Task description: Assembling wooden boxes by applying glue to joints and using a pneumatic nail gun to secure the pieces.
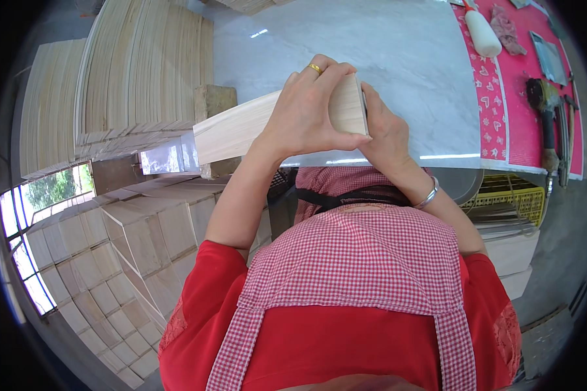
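Note:
A pale wooden piece, flat-faced and straight-edged, is held slanting over the near edge of the table. My left hand spans its upper face, thumb on the near edge and fingers over the far edge, with a gold ring on one finger. Against its right end my right hand is closed, fingers curled around that end and partly hidden behind it. A thin dark line runs along the end by the right hand. Whether the piece is one solid board or several together I cannot tell.
Tall stacks of thin wooden boards stand at the left, beside a small wood block. A white glue bottle, a pink cloth and an air nail gun lie right. Wooden boxes fill the lower left; a yellow crate sits lower right.

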A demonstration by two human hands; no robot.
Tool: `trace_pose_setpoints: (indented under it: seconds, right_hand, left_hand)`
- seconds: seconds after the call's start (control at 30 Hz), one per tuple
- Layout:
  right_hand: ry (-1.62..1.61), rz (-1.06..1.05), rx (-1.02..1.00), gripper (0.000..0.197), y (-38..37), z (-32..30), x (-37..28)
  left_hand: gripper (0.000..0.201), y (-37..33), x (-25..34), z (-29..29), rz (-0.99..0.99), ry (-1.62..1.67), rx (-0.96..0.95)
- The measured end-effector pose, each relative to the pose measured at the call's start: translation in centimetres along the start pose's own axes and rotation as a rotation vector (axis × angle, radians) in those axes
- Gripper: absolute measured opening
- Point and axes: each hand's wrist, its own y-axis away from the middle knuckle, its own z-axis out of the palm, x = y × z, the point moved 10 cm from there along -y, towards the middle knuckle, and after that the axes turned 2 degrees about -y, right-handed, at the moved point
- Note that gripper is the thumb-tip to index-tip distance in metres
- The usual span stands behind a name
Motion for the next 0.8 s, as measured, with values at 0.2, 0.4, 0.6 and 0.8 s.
trace_pose_setpoints:
  seconds: [0.2,0.4,0.6,0.8]
  right_hand:
    - [-0.001,-0.002,0.007,0.065,0.1,0.1,0.1]
    - [0.002,-0.011,0.013,0.065,0.0,0.0,-0.1]
    - [-0.014,-0.007,0.013,0.066,-0.1,-0.1,-0.1]
    - [-0.26,0.02,-0.091,0.089,-0.6,-1.9,-0.7]
  left_hand:
    - [0.087,0.0,0.0,0.1,-0.002,-0.008,-0.006]
    - [0.088,0.0,-0.2,0.3,-0.005,-0.014,-0.014]
    - [0.088,-0.1,-0.3,0.5,-0.012,-0.011,-0.016]
    - [0.091,0.2,-0.2,0.5,-0.001,-0.035,0.015]
